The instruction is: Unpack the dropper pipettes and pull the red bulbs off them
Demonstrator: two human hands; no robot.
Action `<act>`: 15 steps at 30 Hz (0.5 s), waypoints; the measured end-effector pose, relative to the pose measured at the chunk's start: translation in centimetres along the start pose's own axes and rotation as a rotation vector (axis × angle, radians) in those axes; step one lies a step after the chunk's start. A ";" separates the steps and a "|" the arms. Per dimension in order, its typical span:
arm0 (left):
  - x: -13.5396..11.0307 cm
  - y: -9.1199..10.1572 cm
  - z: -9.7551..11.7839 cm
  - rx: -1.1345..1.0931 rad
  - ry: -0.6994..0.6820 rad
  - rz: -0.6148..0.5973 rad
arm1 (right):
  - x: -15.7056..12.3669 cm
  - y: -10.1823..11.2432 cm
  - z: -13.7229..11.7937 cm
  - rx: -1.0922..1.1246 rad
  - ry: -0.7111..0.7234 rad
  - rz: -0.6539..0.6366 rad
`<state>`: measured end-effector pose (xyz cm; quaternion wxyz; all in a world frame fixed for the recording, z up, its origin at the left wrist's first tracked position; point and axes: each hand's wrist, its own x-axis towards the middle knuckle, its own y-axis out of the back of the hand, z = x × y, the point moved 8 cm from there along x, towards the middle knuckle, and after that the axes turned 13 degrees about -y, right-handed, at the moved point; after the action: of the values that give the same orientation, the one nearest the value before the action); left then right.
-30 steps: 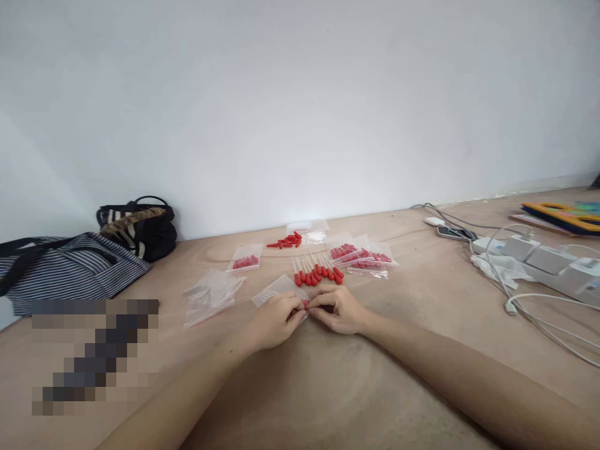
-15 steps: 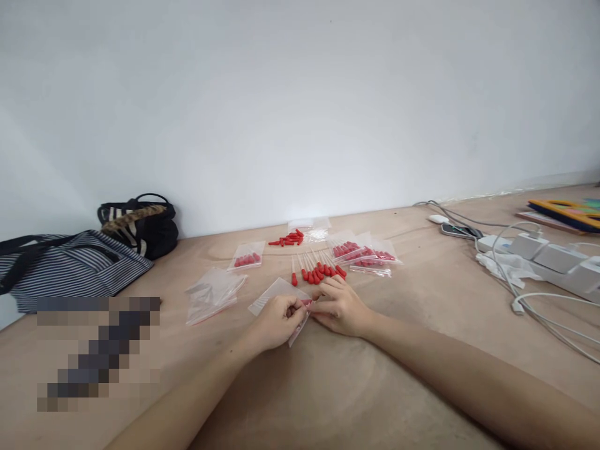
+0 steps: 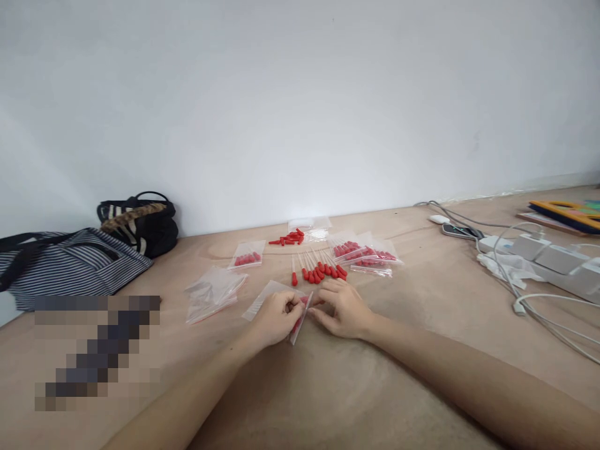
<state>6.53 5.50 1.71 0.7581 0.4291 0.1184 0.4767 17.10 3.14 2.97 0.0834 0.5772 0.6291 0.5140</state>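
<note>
My left hand [image 3: 274, 319] and my right hand [image 3: 344, 308] meet over the wooden table, both pinching a small clear zip bag [image 3: 262, 297] with a red strip along its mouth. The bag's mouth sits between my fingertips and something red shows there. Just beyond my right hand lies a loose row of red-bulbed droppers [image 3: 319, 270]. Filled bags of red pieces [image 3: 363, 253] lie behind them, and one more filled bag [image 3: 247, 256] lies to the left.
A pile of empty clear bags [image 3: 213, 290] lies at the left. Loose red caps [image 3: 288, 238] sit near the wall. Striped bags [image 3: 70, 265] stand at the far left. A power strip with chargers and cables [image 3: 544, 262] fills the right side.
My hands have shifted the bag slightly, its mouth now tilted down between my fingers. One dropper lies apart at the left of the row.
</note>
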 end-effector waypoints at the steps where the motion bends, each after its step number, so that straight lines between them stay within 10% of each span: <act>1: 0.0 -0.1 0.0 -0.016 0.007 -0.004 | 0.2 -0.3 0.8 0.027 -0.132 -0.038; 6: -0.2 -1.0 -0.2 -0.196 0.078 -0.051 | 0.5 -1.8 2.7 0.060 -0.584 -0.174; 15: -0.4 -1.1 -0.6 -0.323 0.189 0.039 | 0.5 -3.4 3.5 0.095 -0.763 -0.235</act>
<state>6.60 5.29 0.43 0.7931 0.2573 0.1027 0.5424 17.16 6.18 -0.93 0.3424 0.6539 0.6378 0.2201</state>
